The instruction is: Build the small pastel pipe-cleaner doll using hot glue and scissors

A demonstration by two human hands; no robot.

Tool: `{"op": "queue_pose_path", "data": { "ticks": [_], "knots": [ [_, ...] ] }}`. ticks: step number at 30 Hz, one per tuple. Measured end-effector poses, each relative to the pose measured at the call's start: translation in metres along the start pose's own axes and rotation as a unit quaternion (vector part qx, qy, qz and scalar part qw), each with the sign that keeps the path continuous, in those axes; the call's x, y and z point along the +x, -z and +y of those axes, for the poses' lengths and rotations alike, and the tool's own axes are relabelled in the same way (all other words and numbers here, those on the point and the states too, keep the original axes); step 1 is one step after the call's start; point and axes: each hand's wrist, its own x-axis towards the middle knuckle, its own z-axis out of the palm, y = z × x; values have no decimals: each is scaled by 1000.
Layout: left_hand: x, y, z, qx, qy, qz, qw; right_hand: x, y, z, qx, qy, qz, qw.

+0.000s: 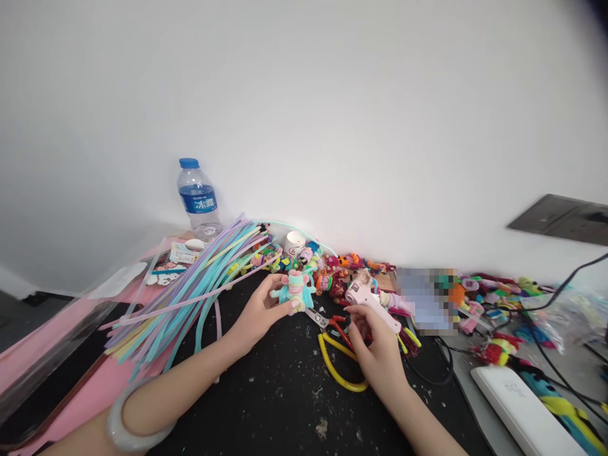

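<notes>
My left hand (270,305) is closed on a small pipe-cleaner doll (295,291) with a turquoise body, a striped head and pink ears, held upright over the black mat. Scissors (332,380) with yellow and red handles lie on the mat, their blade tips close to the doll's base. My right hand (373,342) hovers at the red handle with bent fingers; whether it grips anything is hard to make out. Just behind it lies a pale pink glue gun (373,304).
Pastel pipe cleaners (190,297) and a water bottle (198,199) are at the left. Finished dolls (351,261) line the wall. A blurred panel (425,301), cables and a white power bank (522,405) are at the right.
</notes>
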Motion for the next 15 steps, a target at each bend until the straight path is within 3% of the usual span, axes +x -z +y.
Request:
{"op": "queue_pose_path", "data": {
  "ticks": [7, 15],
  "knots": [
    [1, 1, -3, -44, 25, -42, 998, 0, 1, -4, 40, -10, 0, 999],
    [-6, -5, -6, -35, 75, -172, 982, -5, -11, -7, 102, -26, -88, 991]
  ]
}}
